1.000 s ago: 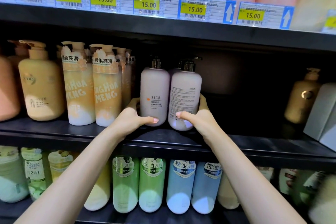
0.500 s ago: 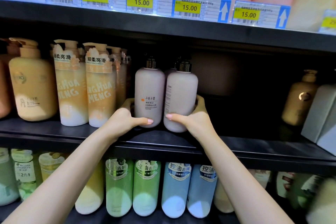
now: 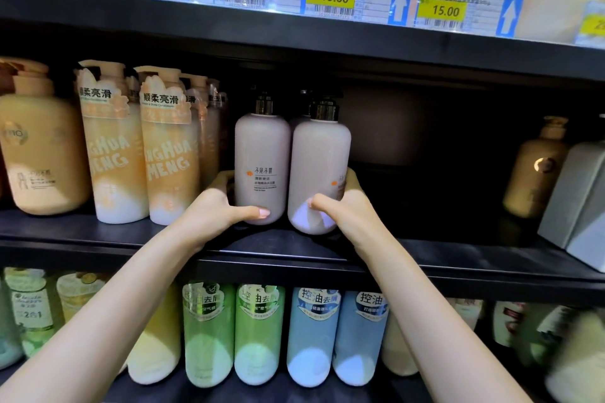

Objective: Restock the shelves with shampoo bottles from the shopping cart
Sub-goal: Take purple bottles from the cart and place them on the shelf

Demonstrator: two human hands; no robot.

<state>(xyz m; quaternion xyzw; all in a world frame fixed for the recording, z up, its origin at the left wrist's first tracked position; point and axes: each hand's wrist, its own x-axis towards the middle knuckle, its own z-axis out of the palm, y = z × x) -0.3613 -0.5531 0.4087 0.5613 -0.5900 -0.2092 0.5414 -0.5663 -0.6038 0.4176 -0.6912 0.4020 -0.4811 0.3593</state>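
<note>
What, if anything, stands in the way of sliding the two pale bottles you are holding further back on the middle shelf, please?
A third bottle of the same kind stands right behind the two pale bottles, so there is little room to slide them back. The left hand and right hand grip them from the outer sides. To their right the middle shelf looks open.

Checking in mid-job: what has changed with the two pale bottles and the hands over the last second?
The right pale bottle has turned: a second ago its back label faced out, now that panel is plain and an orange mark shows at its right edge. The right hand keeps its grip on it. The left hand still holds the left pale bottle, label forward. Both stay on the middle shelf.
</note>
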